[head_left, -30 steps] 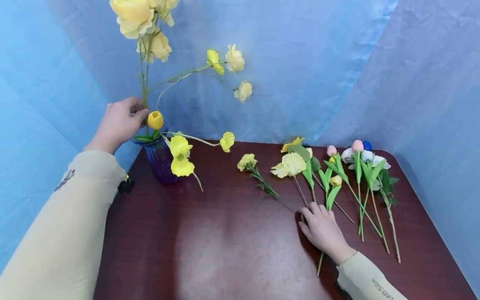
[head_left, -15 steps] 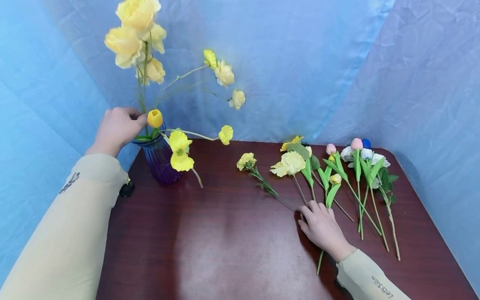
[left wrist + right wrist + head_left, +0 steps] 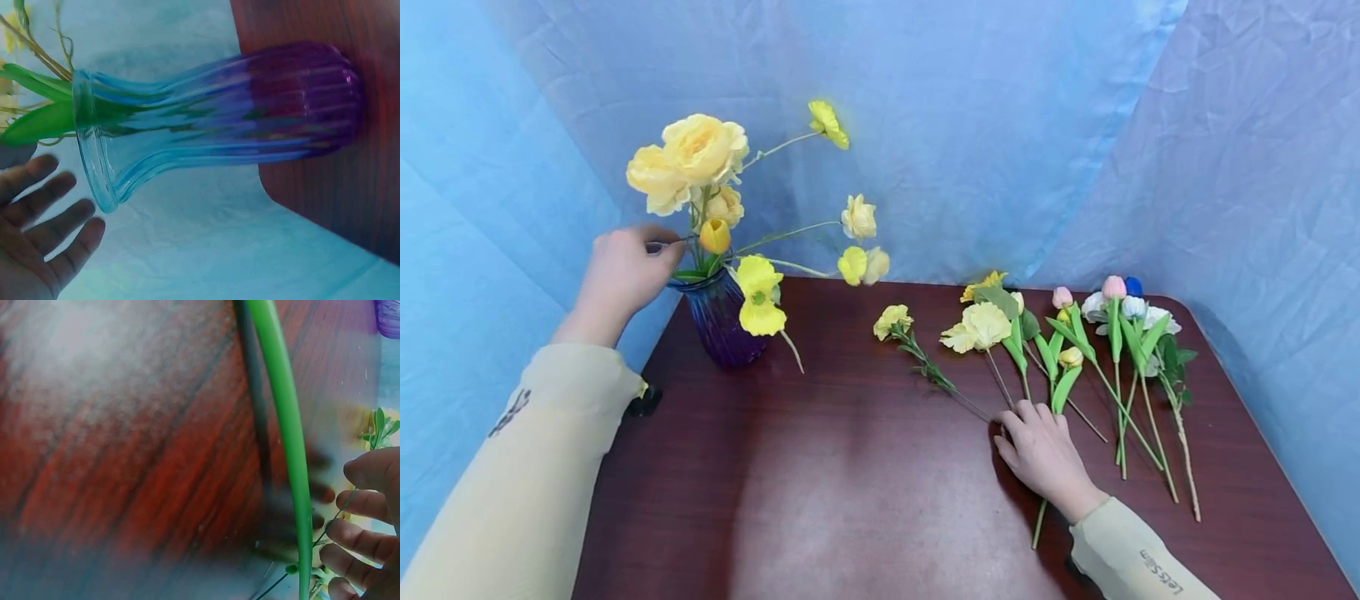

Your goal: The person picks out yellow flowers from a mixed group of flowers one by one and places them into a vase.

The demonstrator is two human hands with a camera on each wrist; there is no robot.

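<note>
"What sort of table [image 3: 850, 483]?"

"Dark red-brown, streaked with grain, polished enough to throw back a pale glare near the middle. Rounded at the far right corner."

"And around it?"

"Blue cloth [image 3: 955, 142], hung behind and along both sides. Creased, brighter at the left, more mauve toward the right."

"Where to find the vase [image 3: 724, 329]?"

"Upright near the far left edge. Ribbed glass, clear blue at the mouth, purple at the foot. In it, by the stems, large yellow blooms [image 3: 700, 150] and an orange-yellow tulip [image 3: 714, 236]. Leaning out to the right, yellow poppies [image 3: 760, 296]."

"The left hand [image 3: 621, 271]?"

"Just above the rim, beside the stems. Fingers loose and spread in the left wrist view, released."

"And the right hand [image 3: 1045, 454]?"

"Low on the tabletop, among the lying stems, fingers bent, close to the thin stem of a pale yellow flower [image 3: 893, 323]. Gripping it or merely resting there? Cannot tell."

"Farther right?"

"Laid flat, heads toward the back: pink tulips [image 3: 1114, 289] and white flowers [image 3: 1161, 322]. Close to the right wrist camera, a green stem [image 3: 287, 425], with a dark band of shadow alongside."
</note>
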